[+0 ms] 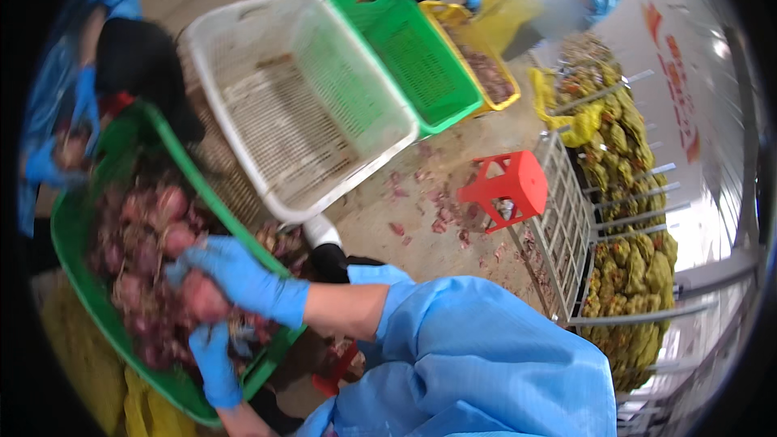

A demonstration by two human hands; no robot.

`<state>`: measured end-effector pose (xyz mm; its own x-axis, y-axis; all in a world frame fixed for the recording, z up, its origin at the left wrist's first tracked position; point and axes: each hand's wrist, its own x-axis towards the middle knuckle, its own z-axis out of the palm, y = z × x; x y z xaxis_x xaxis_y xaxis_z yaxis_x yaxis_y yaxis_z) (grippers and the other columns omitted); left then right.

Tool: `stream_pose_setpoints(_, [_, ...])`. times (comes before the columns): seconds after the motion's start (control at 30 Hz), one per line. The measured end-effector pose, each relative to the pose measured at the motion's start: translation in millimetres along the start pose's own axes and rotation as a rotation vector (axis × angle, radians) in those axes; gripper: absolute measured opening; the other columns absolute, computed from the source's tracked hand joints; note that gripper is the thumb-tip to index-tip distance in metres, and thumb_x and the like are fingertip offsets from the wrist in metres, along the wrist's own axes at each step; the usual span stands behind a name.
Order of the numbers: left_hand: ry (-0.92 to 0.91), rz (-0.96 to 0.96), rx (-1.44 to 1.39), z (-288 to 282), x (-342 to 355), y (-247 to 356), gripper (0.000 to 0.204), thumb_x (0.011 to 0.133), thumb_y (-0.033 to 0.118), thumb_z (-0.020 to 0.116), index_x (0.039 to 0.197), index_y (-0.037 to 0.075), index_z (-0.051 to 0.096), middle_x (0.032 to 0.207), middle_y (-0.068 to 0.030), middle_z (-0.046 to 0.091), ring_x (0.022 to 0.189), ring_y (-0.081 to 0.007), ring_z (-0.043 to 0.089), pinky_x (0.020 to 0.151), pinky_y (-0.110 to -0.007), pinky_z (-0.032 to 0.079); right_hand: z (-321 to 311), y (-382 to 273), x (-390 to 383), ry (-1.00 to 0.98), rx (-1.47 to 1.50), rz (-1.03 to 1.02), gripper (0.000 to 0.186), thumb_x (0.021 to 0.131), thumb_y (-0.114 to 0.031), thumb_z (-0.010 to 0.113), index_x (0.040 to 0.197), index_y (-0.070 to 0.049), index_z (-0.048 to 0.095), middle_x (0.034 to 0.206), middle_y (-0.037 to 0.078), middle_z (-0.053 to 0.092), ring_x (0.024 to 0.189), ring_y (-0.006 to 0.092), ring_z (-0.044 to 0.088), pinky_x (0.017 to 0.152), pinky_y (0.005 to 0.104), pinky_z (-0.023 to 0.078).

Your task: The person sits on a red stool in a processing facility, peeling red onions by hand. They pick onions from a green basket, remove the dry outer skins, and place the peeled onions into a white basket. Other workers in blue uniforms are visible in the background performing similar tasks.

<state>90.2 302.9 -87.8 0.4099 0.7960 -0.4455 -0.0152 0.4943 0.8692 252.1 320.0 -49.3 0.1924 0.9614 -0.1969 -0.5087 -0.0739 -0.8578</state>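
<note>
Two gloved hands of a co-worker (85, 105), at the far left, hold a bulb (71, 151) at the edge of a green basket (71, 263). The basket contains a heap of onions (137, 263). The handled onion (204, 297), a large pink-red unit, is located over this heap, toward the basket's right side, between the wearer's hands. The left hand (214, 360) is positioned below it, fingers bent toward its underside; blur prevents confirming contact, or whether this hand has hold of anything. The right hand (251, 279) has hold of the onion from above and the right, its fingers partly curled and spread to about the bulb's width. Probable fault: the onion may slip into the heap if the gloves lose friction or the right-hand fingers loosen without support from below. The onion appears nearly round; neck and root end cannot be distinguished, so its pointing direction and long axis cannot be determined. Farther right stand a white crate (283, 125), a green crate (405, 57) and a yellow crate (508, 99), followed by a red stool (530, 182) and stacked mesh sacks (635, 275).
</note>
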Motion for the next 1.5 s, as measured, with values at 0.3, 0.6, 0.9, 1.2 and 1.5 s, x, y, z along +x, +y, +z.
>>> stream_pose_setpoints(0.3, [-0.288, -0.141, -0.611, -5.4, 3.0, 3.4, 0.070, 0.090, 0.055, 0.038, 0.136, 0.005, 0.025, 0.123, -0.0176, 0.049, 0.077, -0.0384, 0.064, 0.064, -0.043, 0.055, -6.4, 28.1, 5.9, 0.227, -0.450, -0.169, 0.039, 0.096, -0.026, 0.040, 0.108, 0.007, 0.058, 0.101, 0.016, 0.064, 0.092, 0.0166, 0.060, 0.083, 0.0269, 0.045])
stream_pose_setpoints(0.6, [-0.153, -0.041, -0.690, 0.2, 3.0, 1.9, 0.067, 0.088, 0.049, 0.049, 0.137, 0.007, 0.030, 0.127, -0.0110, 0.049, 0.108, -0.0268, 0.054, 0.075, -0.040, 0.054, 18.0, 2.8, -8.3, -0.167, -0.064, 0.226, 0.031, 0.094, -0.019, 0.047, 0.112, 0.004, 0.057, 0.105, 0.011, 0.062, 0.096, 0.0132, 0.057, 0.089, 0.0269, 0.044])
stream_pose_setpoints(0.9, [-0.075, -0.089, -0.678, 2.6, 2.7, 4.3, 0.061, 0.087, 0.046, 0.050, 0.133, 0.008, 0.036, 0.127, -0.0097, 0.048, 0.112, -0.0238, 0.051, 0.078, -0.040, 0.052, 9.0, 30.7, -13.7, -0.096, -0.364, -0.011, 0.024, 0.092, -0.010, 0.051, 0.109, 0.004, 0.059, 0.097, 0.007, 0.064, 0.090, 0.0080, 0.054, 0.082, 0.0231, 0.044])
stream_pose_setpoints(1.2, [0.177, -0.124, -1.074, -9.1, 9.5, 9.9, 0.059, 0.081, 0.052, 0.052, 0.124, 0.012, 0.046, 0.119, -0.0084, 0.054, 0.098, -0.0224, 0.056, 0.066, -0.033, 0.051, 2.7, 10.7, 2.1, -0.013, 0.137, 0.077, 0.038, 0.095, -0.023, 0.040, 0.114, 0.009, 0.051, 0.117, 0.019, 0.056, 0.104, 0.0276, 0.058, 0.091, 0.0363, 0.045])
stream_pose_setpoints(1.5, [0.091, -0.216, -0.923, -3.1, 9.9, 7.4, 0.054, 0.087, 0.048, 0.045, 0.126, 0.011, 0.045, 0.121, -0.0101, 0.052, 0.108, -0.0251, 0.053, 0.092, -0.040, 0.044, 13.1, 2.3, -11.2, -0.358, -0.541, 0.228, 0.049, 0.082, -0.013, 0.065, 0.125, 0.003, 0.047, 0.118, 0.012, 0.056, 0.106, 0.0134, 0.052, 0.092, 0.0272, 0.041])
